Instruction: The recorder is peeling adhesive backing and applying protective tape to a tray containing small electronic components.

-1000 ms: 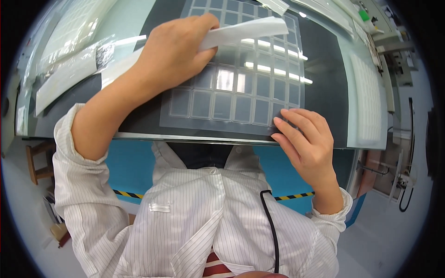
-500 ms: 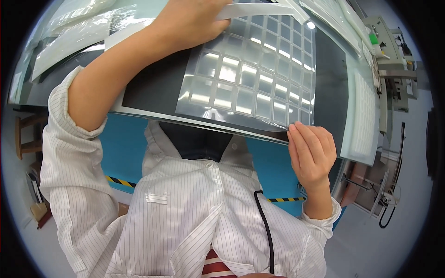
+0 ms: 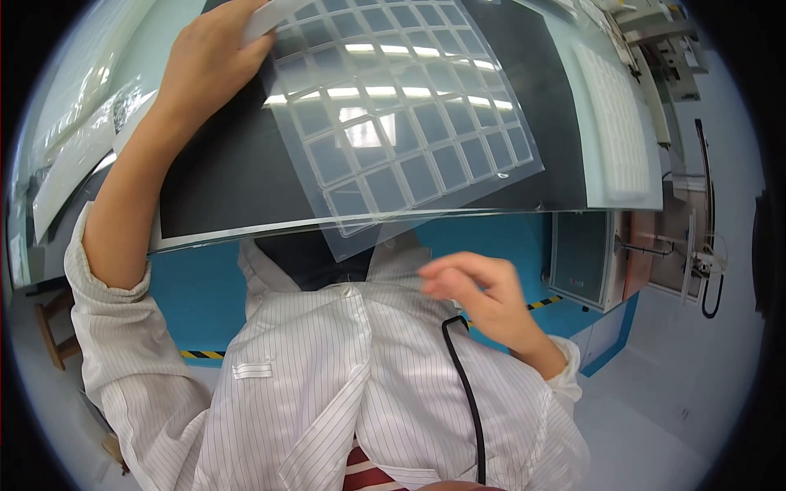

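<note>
So the clear pocketed sheet has swung round since a moment ago: its near-left corner was fully on the tabletop, and now it pokes out past the near edge. The right hand has come off the sheet's near-right corner too, and the left hand has shifted toward the tabletop's left side.

Left fingers are pinching a white strip, with the fingertips right by the sheet's left margin. Can't tell if they're actually touching it. Right hand's a bit blurry, but the fingers look loose and slightly bent, nothing visible in them, in front of the striped coat and short of the near edge.

Most of the sheet is on the black middle of the tabletop, sitting skewed, with just that one corner hanging out. There's a white ridged stack over by the right edge and shiny clear wrapping at the left edge.

Handling-wise, I'd support that overhanging corner from below so it doesn't crease on the edge. Grip the plain margin, not the pockets, and turn it gently. I'd also keep the strip clear of the sheet, since it could snag.
</note>
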Demonstrator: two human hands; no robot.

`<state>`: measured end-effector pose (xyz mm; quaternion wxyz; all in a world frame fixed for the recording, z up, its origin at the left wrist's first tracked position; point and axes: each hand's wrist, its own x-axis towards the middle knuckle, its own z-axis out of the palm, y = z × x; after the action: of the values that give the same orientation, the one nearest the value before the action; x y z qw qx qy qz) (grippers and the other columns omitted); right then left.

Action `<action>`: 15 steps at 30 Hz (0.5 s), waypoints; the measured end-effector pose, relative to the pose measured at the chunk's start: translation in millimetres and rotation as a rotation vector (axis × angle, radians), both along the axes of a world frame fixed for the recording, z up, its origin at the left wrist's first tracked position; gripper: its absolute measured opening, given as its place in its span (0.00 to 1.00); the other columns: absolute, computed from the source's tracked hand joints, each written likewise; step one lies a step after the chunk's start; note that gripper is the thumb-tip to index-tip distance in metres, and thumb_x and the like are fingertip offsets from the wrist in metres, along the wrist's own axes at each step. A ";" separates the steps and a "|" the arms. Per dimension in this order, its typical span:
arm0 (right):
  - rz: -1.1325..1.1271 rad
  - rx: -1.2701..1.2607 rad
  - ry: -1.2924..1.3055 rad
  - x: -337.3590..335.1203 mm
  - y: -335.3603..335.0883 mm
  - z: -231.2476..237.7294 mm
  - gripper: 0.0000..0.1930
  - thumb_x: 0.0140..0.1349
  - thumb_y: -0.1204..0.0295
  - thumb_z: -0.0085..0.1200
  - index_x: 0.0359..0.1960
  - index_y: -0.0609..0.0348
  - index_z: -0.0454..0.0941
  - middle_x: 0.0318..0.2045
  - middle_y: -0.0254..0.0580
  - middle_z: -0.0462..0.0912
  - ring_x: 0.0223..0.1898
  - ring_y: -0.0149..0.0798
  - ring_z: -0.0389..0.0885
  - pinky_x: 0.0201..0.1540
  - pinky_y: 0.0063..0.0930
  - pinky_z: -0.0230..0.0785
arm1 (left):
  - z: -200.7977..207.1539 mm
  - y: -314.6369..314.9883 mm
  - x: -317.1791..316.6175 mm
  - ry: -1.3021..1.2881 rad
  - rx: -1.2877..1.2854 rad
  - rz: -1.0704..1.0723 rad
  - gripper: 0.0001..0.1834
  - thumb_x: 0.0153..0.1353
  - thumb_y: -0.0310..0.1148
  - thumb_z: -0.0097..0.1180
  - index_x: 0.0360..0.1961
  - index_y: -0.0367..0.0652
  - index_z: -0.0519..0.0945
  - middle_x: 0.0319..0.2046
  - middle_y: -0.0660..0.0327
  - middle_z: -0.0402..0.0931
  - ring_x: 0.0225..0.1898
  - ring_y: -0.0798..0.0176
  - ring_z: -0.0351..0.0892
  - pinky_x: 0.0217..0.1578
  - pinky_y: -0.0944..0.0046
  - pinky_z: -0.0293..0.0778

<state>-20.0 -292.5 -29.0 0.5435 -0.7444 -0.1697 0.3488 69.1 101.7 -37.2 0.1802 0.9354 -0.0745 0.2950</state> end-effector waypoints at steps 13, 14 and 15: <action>0.041 0.437 0.446 -11.8 85.6 -20.5 0.25 0.80 0.61 0.38 0.42 0.70 0.83 0.37 0.49 0.87 0.37 0.38 0.86 0.47 0.31 0.78 | 1.1 2.7 9.1 0.052 -0.065 0.137 0.13 0.59 0.37 0.58 0.40 0.40 0.81 0.33 0.44 0.82 0.38 0.37 0.81 0.40 0.46 0.75; 0.089 0.391 0.419 -7.9 74.9 -16.8 0.23 0.79 0.63 0.39 0.38 0.70 0.84 0.34 0.49 0.87 0.36 0.38 0.85 0.45 0.31 0.77 | 3.9 5.2 8.2 0.046 -0.053 0.169 0.13 0.59 0.37 0.58 0.40 0.40 0.81 0.33 0.44 0.82 0.38 0.37 0.81 0.40 0.46 0.75; 0.133 0.340 0.390 -6.4 61.6 -9.8 0.23 0.78 0.66 0.40 0.35 0.69 0.85 0.32 0.48 0.87 0.34 0.38 0.85 0.44 0.31 0.77 | 7.0 6.4 5.3 0.074 -0.054 0.186 0.13 0.58 0.37 0.58 0.40 0.40 0.81 0.33 0.45 0.82 0.38 0.38 0.81 0.40 0.46 0.75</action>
<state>-26.5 -230.9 -38.8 0.6591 -0.5483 -0.1661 0.4872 74.3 108.1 -30.1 0.1800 0.9432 0.0272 0.2778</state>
